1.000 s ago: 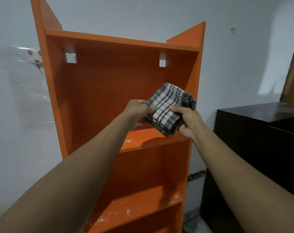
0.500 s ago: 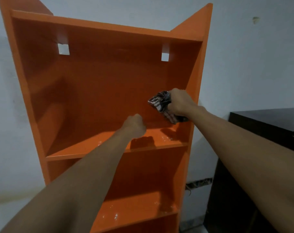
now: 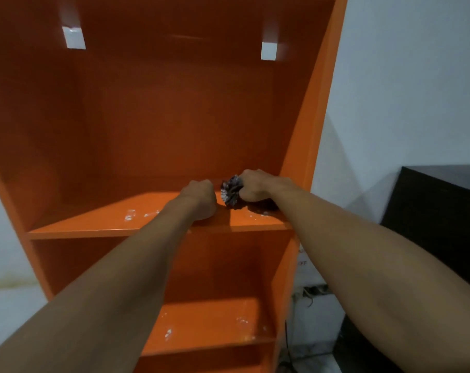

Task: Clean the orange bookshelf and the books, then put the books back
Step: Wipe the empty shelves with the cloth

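Observation:
The orange bookshelf [image 3: 153, 125] fills the view, and no books show on its boards. My right hand [image 3: 258, 185] grips a bunched grey checked cloth [image 3: 231, 191] and holds it down on the right part of the upper board [image 3: 99, 224]. My left hand [image 3: 201, 197] is a fist just left of the cloth, resting on the same board; whether it holds anything is hidden. White specks lie on this board and on the lower board [image 3: 209, 324].
A dark wooden cabinet [image 3: 438, 219] stands close to the right of the shelf. A white wall [image 3: 406, 90] is behind. Cables [image 3: 309, 294] hang low between shelf and cabinet.
My left hand let go of the cloth. My right hand bunched it and brought it down from mid-air onto the upper board. The view moved closer to the shelf.

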Available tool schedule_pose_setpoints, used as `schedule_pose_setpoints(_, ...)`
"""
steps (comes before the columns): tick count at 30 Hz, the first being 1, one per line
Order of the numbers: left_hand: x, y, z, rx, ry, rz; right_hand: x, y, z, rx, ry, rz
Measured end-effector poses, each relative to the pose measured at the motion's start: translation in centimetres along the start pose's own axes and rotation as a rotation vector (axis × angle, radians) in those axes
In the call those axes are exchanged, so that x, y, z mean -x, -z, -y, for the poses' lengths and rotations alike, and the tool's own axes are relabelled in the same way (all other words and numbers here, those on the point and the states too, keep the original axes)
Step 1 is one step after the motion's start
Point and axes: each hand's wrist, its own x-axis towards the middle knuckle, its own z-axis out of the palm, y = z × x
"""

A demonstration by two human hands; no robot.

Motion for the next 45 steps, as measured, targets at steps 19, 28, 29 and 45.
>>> schedule_pose_setpoints(19, 0.4, 0.2, 0.1, -0.057, -0.059, 0.058, 5.3, -0.1, -0.8, -0.038, 0.025, -0.026)
schedule_pose_setpoints(28, 1.7, 0.7, 0.0, -0.108, -0.15, 0.049, 12.0, 0.2, -1.4, 0.021, -0.057, 0.032)
schedule_pose_setpoints(29, 1.8, 0.7, 0.1, -0.115, -0.158, 0.049, 12.3, 0.4, -1.3, 0.005, -0.067, 0.034)
schedule_pose_setpoints(45, -0.1, 0.8, 0.6, -0.154, -0.143, 0.125, 2.1, 2.4, -0.2, 0.017, -0.09, 0.102)
